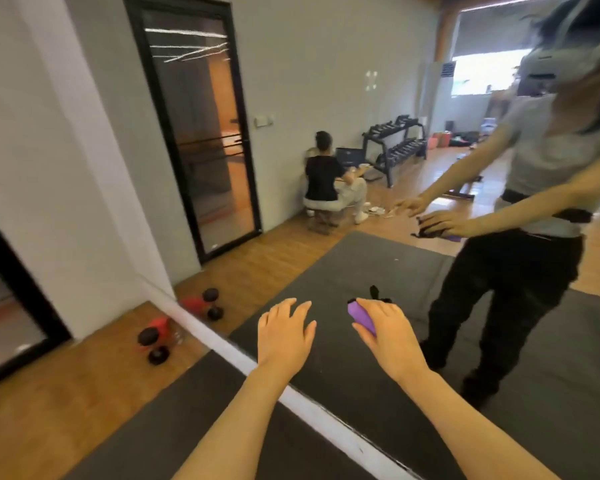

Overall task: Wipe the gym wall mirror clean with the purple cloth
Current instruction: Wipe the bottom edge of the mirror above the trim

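Left hand (284,336) flat, fingers spread, empty; right hand (387,332) grips purple cloth (362,316) near mirror (326,98).

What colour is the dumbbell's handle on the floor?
Red, with black ends; the dumbbell shows in the head view.

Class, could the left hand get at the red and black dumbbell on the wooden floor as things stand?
Probably yes: the left hand is open and holds nothing, and the red and black dumbbell lies to its left on bare wooden floor, though lower down.
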### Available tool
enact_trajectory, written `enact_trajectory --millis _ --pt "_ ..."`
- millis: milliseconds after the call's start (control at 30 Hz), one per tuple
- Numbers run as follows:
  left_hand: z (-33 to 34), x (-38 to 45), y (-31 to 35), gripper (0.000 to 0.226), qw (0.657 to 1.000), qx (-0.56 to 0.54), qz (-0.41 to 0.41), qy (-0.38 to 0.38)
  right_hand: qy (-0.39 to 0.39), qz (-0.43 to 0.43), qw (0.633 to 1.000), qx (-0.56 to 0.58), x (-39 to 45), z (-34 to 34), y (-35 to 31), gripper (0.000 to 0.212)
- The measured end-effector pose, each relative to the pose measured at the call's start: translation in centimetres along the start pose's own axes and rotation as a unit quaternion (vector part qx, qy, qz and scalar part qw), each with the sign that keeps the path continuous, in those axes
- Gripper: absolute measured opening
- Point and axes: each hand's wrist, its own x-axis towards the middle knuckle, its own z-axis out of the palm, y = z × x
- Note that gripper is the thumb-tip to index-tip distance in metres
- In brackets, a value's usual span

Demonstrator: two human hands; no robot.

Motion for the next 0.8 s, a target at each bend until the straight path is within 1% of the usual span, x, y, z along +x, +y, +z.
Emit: enact_trajectory --millis 167,300,433,567,667,800 --pt "-3.9 -3.0 -10.3 0.048 0.995 0.017 -0.099 -0.012 -0.008 -0.069 0.997 0.045 3.4 5.6 -8.6 0.045" --pt "-5.9 -5.6 -20.0 0.048 0.987 0.033 -0.156 -0.015 -0.011 -0.098 0.992 0.081 4.9 13.6 -16.8 0.045" --pt "-8.5 -7.3 -30.8 0.048 0.977 0.027 -0.210 -0.011 -0.019 -0.130 0.986 0.107 6.4 21.9 -26.2 0.049" --pt "-11.2 -8.0 -40.8 0.047 0.965 0.030 -0.260 -0.002 -0.033 -0.154 0.980 0.125 8.4 28.4 -34.5 0.046" --pt "-12.8 -7.8 -46.1 0.047 0.957 0.013 -0.290 0.012 -0.037 -0.176 0.975 0.128 9.9 32.1 -39.1 0.048" --pt "-13.2 -5.5 -52.0 0.047 0.954 0.019 -0.300 0.004 -0.046 -0.177 0.972 0.144 13.2 37.4 -43.0 0.048"
